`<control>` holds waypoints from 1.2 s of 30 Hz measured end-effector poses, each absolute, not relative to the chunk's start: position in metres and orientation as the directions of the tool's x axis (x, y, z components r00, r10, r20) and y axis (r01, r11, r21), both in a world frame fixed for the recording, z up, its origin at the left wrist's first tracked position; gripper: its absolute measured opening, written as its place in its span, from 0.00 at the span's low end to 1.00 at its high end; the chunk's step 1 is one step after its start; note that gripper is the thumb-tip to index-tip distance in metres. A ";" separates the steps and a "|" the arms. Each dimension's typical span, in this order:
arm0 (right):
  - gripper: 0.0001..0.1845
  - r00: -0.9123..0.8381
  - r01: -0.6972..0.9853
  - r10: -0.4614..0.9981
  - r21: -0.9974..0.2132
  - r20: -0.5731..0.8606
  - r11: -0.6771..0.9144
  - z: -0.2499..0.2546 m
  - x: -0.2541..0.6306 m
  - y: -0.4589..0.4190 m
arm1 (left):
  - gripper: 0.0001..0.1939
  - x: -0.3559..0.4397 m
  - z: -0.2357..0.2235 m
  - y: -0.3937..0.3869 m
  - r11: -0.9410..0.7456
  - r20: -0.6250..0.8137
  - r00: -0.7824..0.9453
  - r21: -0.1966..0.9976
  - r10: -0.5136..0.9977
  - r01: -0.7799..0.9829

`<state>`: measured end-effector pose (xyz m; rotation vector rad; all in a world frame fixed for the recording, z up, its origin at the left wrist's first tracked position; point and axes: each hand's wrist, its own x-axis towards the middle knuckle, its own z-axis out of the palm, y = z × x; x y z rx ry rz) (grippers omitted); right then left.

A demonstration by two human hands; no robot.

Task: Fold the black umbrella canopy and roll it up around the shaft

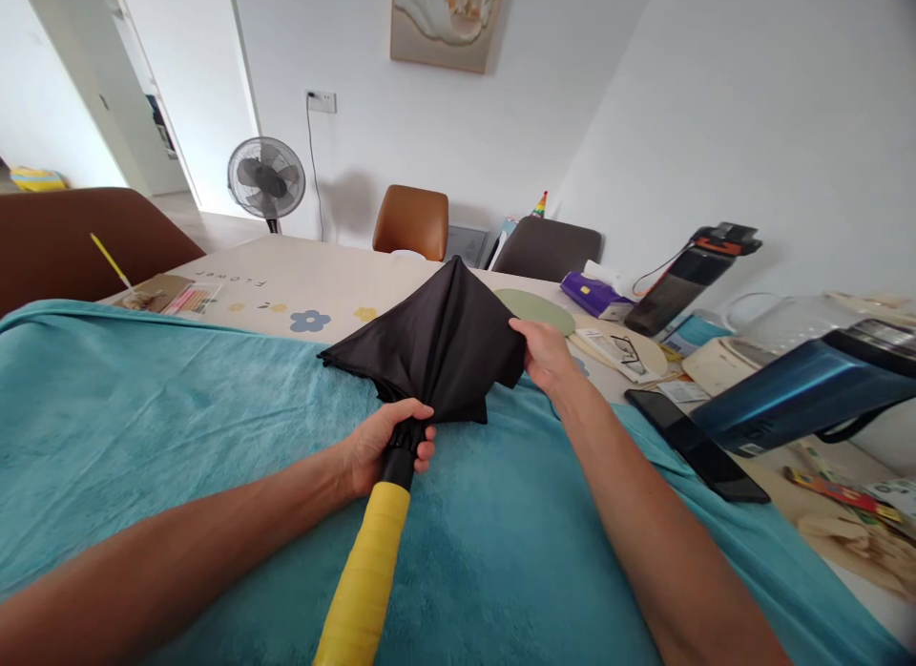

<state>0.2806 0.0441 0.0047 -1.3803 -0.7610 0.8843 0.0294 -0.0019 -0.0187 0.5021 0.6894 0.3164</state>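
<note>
A black umbrella lies pointing away from me over a teal cloth, its canopy folded down but with loose panels spread to both sides. Its yellow wrapped handle runs toward the bottom edge of the view. My left hand is closed round the shaft just above the handle, where the canopy gathers. At the canopy's right side, my right hand pinches the edge of a black panel between thumb and fingers. Part of the shaft is hidden by my left hand and the fabric.
The teal cloth covers the near table. On the right stand a blue bottle, a dark bottle and a purple tissue pack; a black phone lies nearer. Chairs and a fan are beyond the table.
</note>
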 end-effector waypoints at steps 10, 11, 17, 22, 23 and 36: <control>0.03 0.178 -0.253 0.965 -0.957 -0.192 -0.143 0.021 0.254 0.031 | 0.12 0.030 -0.024 0.000 0.833 -0.501 0.742 0.535 0.446 -0.140; 0.03 0.253 -0.332 0.952 -0.940 -0.170 -0.079 0.026 0.253 0.032 | 0.12 0.030 -0.024 0.000 0.834 -0.499 0.746 0.534 0.440 -0.135; 0.02 0.343 -0.505 0.926 -0.862 -0.155 0.043 0.039 0.243 0.031 | 0.13 0.030 -0.022 -0.001 0.832 -0.489 0.750 0.536 0.446 -0.146; 0.05 0.216 -0.495 0.976 -0.862 -0.004 0.106 0.039 0.233 0.029 | 0.14 0.032 -0.021 -0.003 0.812 -0.496 0.726 0.565 0.476 -0.146; 0.05 0.210 -0.500 0.978 -0.859 -0.002 0.106 0.040 0.230 0.029 | 0.15 0.033 -0.022 -0.003 0.801 -0.485 0.723 0.577 0.492 -0.158; 0.04 -0.005 -0.372 0.994 -0.923 0.105 0.096 0.006 0.170 0.024 | 0.13 0.035 -0.017 -0.010 0.777 -0.562 0.656 0.627 0.505 -0.061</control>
